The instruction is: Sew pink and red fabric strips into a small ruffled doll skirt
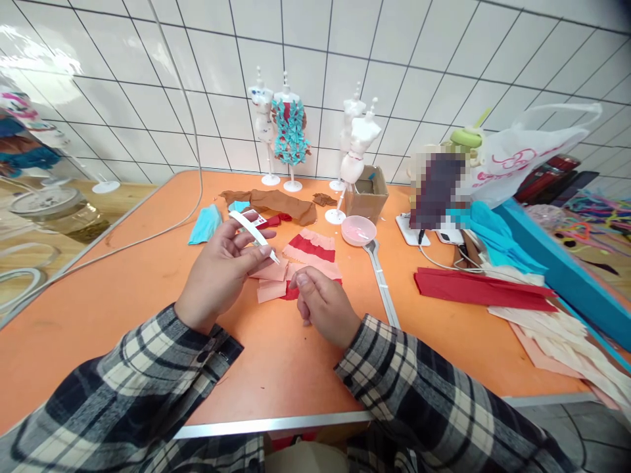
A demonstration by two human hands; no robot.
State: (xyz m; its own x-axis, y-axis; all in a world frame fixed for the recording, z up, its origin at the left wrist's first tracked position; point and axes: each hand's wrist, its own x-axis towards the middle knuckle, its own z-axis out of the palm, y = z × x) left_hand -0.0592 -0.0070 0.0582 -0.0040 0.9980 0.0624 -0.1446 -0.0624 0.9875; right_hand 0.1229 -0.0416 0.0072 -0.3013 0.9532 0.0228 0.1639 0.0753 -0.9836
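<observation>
My left hand (219, 269) is closed on a slim white tool (250, 230) with a pointed tip, held above the orange table (162, 289). To its right my right hand (323, 302) is closed, thumb against curled fingers; whatever it may pinch is too small to make out. Between and just beyond my hands lie pink paper strips (272, 290) and a pink piece with a red band (311, 246). A small red and white packet shows partly behind my left fingers.
Small mannequins (362, 138) stand along the tiled wall, one in a blue ruffled dress (290, 131). A pink bowl (359, 231), scissors-like metal tool (382, 282), cardboard box (371, 194), brown crepe paper (276, 205) and red folded paper (483, 289) lie around. A cable (198, 151) crosses left.
</observation>
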